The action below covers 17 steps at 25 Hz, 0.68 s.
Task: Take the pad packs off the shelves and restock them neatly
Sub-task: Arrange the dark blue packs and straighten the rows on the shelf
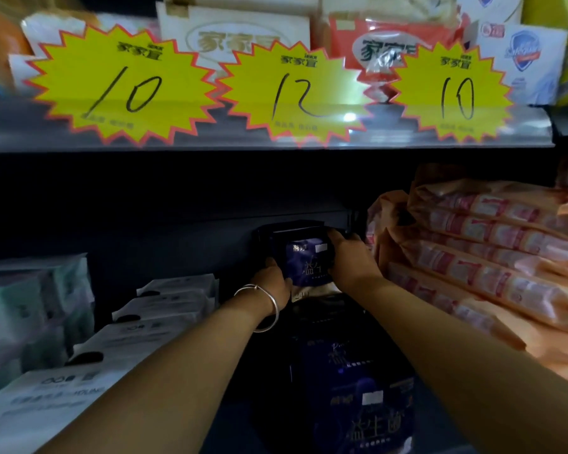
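The left hand [273,279] and right hand [351,257] grip a dark blue pack [307,263] from either side, fingers curled on its edges. It stands deep on the dim shelf [184,250], seemingly before a darker pack [289,232], with pink packs [479,244] stacked to its right.

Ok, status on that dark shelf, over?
Left hand and right hand both grip one dark blue pad pack, deep on the shelf. More blue packs lined in front. Pink packs stacked close at right.
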Each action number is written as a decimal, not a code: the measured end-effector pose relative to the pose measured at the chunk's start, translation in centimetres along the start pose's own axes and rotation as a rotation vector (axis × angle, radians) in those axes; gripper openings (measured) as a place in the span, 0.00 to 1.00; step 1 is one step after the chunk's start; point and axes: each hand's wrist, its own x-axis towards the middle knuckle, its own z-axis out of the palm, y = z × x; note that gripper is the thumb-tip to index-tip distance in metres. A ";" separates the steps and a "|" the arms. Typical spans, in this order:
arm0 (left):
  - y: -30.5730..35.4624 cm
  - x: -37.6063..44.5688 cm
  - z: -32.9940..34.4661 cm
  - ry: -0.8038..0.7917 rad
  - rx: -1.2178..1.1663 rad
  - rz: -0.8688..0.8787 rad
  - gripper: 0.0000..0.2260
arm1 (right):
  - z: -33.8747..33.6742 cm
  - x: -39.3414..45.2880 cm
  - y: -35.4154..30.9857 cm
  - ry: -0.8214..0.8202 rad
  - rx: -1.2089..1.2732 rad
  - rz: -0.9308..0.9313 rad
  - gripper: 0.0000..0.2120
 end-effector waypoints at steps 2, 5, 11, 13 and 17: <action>-0.1 0.2 0.0 -0.015 -0.033 -0.009 0.26 | 0.0 -0.2 -0.2 -0.003 -0.008 -0.009 0.31; -0.4 0.2 -0.1 -0.032 -0.080 -0.028 0.34 | -0.3 -0.4 -0.8 -0.009 -0.039 -0.020 0.31; -0.1 0.2 0.2 -0.062 -0.179 -0.102 0.43 | -1.3 -0.1 0.0 -0.169 0.242 0.166 0.43; -0.2 1.0 -0.1 -0.073 -0.247 -0.143 0.46 | -1.9 1.2 0.8 -0.308 0.179 0.216 0.34; 0.1 2.0 -1.4 -0.111 -0.293 -0.201 0.48 | -2.5 2.9 1.4 -0.417 -0.136 0.119 0.23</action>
